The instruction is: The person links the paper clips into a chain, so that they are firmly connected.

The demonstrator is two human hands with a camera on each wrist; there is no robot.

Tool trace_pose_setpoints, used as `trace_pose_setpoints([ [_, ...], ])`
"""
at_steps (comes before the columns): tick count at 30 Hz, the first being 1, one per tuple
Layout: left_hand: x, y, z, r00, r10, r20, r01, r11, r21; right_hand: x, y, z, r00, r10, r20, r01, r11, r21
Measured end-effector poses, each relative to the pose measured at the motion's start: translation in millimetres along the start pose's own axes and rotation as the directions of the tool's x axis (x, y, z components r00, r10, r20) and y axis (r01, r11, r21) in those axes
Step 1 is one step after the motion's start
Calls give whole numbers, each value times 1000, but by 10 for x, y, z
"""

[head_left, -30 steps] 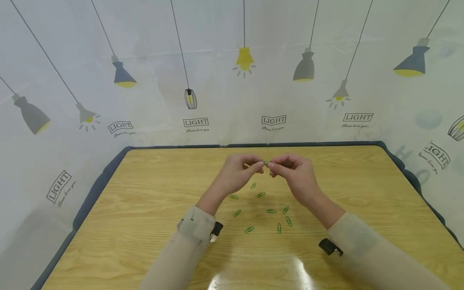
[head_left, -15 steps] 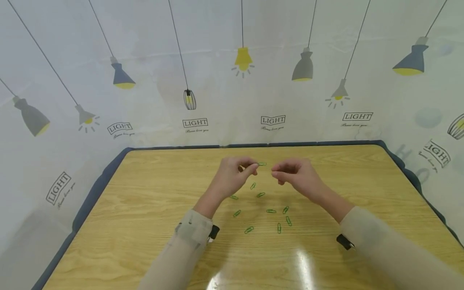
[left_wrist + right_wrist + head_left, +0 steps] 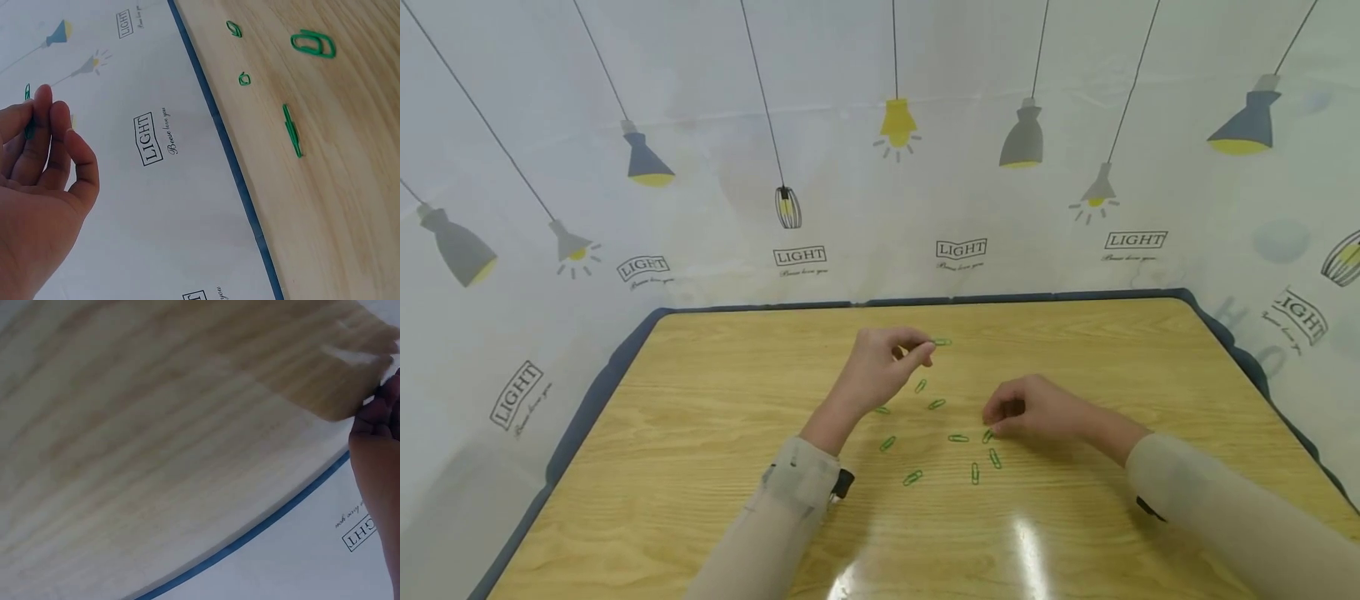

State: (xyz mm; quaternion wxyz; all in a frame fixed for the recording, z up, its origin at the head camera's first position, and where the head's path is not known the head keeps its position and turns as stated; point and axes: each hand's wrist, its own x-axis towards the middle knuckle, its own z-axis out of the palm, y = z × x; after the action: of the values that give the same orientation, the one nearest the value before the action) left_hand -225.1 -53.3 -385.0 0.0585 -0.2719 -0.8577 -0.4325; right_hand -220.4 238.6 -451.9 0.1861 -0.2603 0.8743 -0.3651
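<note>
In the head view my left hand [image 3: 883,362] is raised over the table and pinches a green paper clip [image 3: 942,342] between thumb and fingertips. The left wrist view shows the same hand [image 3: 50,169] with the clip's upper end [image 3: 27,92] sticking out above the fingers. My right hand [image 3: 1033,408] is low over the table, fingers bent, thumb and forefinger apart. Its thumb tip is right at a green paper clip [image 3: 988,437] lying on the wood. In the right wrist view only part of the right hand [image 3: 378,425] shows, dark at the edge.
Several more green paper clips lie scattered on the wooden table [image 3: 700,433], among them one left of the right hand [image 3: 958,438] and one below it [image 3: 995,458]. A white backdrop [image 3: 850,208] with printed lamps surrounds the table along its dark blue edging [image 3: 760,308].
The hands were together at the clip; the right hand has let go and moved down and right to a clip on the table. The left hand keeps its clip nearly in place.
</note>
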Motion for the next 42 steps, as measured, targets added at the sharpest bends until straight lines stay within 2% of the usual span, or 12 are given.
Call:
trace_pose_setpoints([
  [8,-5,-8,31,1000,7,-2,-7,1000,-9,-32,39,48,999,-39,19,39,999,-11],
  [15,-28,-16,60,1000,-14,-1,14,1000,-12,-17,29,75,998,-48,44,50,998,-40],
  [21,3,-17,101,1000,-14,4,14,1000,-23,19,-39,-6,997,0,81,6,998,-68],
  [24,25,-4,107,1000,-6,4,6,1000,-24,70,-141,-140,999,28,21,-28,1000,-11],
  [26,31,-1,110,1000,-6,9,6,1000,-24,114,-227,-232,997,24,-70,-20,998,63],
  [30,41,8,92,999,-12,35,13,1000,-20,212,-446,-393,963,14,-268,37,982,184],
  [32,42,8,84,999,-9,45,10,1000,-19,259,-548,-433,945,5,-327,71,973,220],
  [35,40,-5,79,999,-9,49,10,1000,-20,317,-671,-433,934,-29,-355,125,960,251],
  [42,35,-12,50,999,-8,39,9,999,-37,387,-809,-386,937,-70,-342,162,955,250],
])
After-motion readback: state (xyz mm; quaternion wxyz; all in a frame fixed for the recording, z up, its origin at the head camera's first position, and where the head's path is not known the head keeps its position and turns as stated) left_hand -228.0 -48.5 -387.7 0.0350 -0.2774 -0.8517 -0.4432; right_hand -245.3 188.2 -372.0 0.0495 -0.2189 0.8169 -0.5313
